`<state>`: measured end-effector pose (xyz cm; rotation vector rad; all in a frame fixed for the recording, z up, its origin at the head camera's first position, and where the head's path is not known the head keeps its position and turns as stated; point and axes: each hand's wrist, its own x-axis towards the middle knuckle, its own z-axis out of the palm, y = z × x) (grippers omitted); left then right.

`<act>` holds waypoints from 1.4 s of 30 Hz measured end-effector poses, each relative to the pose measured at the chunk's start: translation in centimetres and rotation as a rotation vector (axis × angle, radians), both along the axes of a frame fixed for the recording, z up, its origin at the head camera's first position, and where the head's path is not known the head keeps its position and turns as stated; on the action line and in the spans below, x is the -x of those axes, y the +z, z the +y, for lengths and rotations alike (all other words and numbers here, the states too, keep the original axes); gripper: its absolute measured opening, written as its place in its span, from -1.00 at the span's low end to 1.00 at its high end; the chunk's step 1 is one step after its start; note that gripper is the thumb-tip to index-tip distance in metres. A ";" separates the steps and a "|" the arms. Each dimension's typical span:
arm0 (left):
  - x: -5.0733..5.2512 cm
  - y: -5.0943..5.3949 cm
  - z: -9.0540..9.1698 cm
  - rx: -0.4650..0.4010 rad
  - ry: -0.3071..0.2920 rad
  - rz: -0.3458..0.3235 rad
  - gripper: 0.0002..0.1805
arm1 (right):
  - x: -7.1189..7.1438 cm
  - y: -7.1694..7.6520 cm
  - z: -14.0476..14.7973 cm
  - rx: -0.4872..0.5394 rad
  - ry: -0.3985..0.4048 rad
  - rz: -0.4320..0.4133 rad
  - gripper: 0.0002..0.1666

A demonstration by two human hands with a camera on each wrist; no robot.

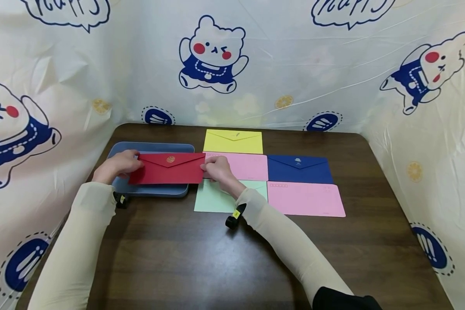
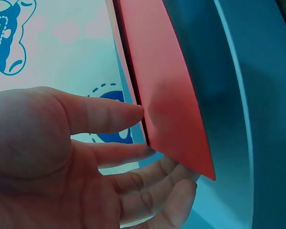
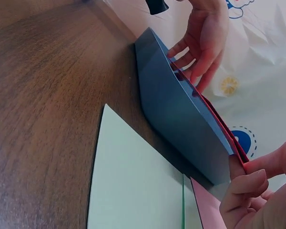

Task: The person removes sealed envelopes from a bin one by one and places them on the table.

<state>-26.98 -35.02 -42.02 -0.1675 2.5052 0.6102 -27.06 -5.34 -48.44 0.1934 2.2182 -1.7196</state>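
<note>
A red envelope (image 1: 170, 170) with a gold emblem on its flap is held between both hands, over the blue tray (image 1: 155, 192). The left hand (image 1: 118, 165) has its left end, thumb on one face and fingers beneath, as the left wrist view shows. At its right end the right hand (image 1: 220, 171) pinches the edge between thumb and curled fingers. Beneath the right hand lie a pink card (image 1: 248, 167) and a mint green envelope (image 1: 209, 200), partly covered by the hand and forearm. The tray's inside is mostly hidden by the red envelope.
On the brown table (image 1: 178, 258), a yellow envelope (image 1: 233, 142) lies at the back, a navy envelope (image 1: 300, 169) right of the middle, and another pink card (image 1: 306, 199) in front of it. A patterned white sheet (image 1: 147, 64) surrounds the table at the back and sides.
</note>
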 end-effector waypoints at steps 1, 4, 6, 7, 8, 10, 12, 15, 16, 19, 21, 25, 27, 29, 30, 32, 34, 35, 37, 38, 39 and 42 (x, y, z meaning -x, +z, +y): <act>-0.1 0.0 0.1 -0.002 0.002 0.000 -0.24 | 0.0 0.0 0.1 0.004 0.002 0.001 -0.90; -0.2 0.1 0.3 -0.007 0.006 -0.003 -0.23 | 0.0 0.1 0.4 0.013 0.020 0.008 -0.89; -0.3 0.1 0.4 -0.014 0.008 -0.006 -0.21 | 0.0 0.2 0.7 0.021 0.023 0.011 -0.87; -0.4 0.1 0.5 -0.019 0.007 -0.006 -0.20 | 0.1 0.2 0.8 0.023 0.023 0.013 -0.87; -0.4 0.2 0.6 -0.020 0.003 -0.005 -0.20 | 0.1 0.3 1.0 0.027 0.022 0.014 -0.87; -0.5 0.3 0.8 -0.024 -0.007 0.002 -0.19 | 0.2 0.3 1.2 0.034 0.019 0.015 -0.87; -0.7 0.4 1.0 -0.022 -0.022 0.011 -0.19 | 0.3 0.3 1.5 0.031 0.020 0.015 -0.89; -0.8 0.6 1.3 -0.027 -0.036 0.020 -0.20 | 0.3 0.3 2.0 0.030 0.021 0.008 -0.90; -0.9 0.7 1.4 -0.029 -0.039 0.023 -0.19 | 0.3 0.2 2.1 0.030 0.018 0.004 -0.91; -1.0 0.9 1.9 -0.029 -0.038 0.030 -0.18 | 0.3 0.2 2.5 0.034 0.012 -0.007 -0.91; -1.2 1.0 2.2 -0.011 -0.039 0.039 -0.16 | 0.3 0.2 2.6 0.036 0.012 -0.012 -0.91; -1.5 1.2 3.0 0.051 -0.070 0.072 -0.11 | 0.2 0.1 2.9 0.043 0.018 -0.013 -0.90; -1.7 1.3 3.4 0.068 -0.099 0.094 -0.10 | 0.2 0.0 3.1 0.047 0.021 -0.006 -0.90; -1.9 1.2 3.8 0.077 -0.124 0.128 -0.09 | 0.2 -0.1 3.3 0.050 0.024 -0.001 -0.90; -2.1 1.1 4.0 0.081 -0.130 0.146 -0.10 | 0.2 -0.1 3.4 0.050 0.025 0.000 -0.90; -2.5 0.9 4.4 0.099 -0.130 0.191 -0.11 | 0.2 -0.2 3.6 0.044 0.026 0.002 -0.90; -3.1 0.7 4.9 0.119 -0.123 0.244 -0.11 | 0.2 -0.2 3.7 0.034 0.025 -0.002 -0.91; -3.4 0.7 5.2 0.120 -0.114 0.263 -0.11 | 0.2 -0.1 3.8 0.028 0.023 -0.007 -0.91; -4.0 0.8 5.7 0.112 -0.101 0.298 -0.10 | 0.2 -0.1 4.0 0.023 0.023 -0.014 -0.91; -4.3 0.9 6.0 0.104 -0.098 0.317 -0.09 | 0.2 -0.1 4.1 0.019 0.021 -0.017 -0.90; -4.6 1.0 6.3 0.093 -0.093 0.334 -0.09 | 0.2 -0.1 4.1 0.017 0.021 -0.018 -0.90; -5.6 1.3 7.1 0.062 -0.078 0.392 -0.14 | 0.2 -0.2 4.3 0.019 0.019 -0.020 -0.88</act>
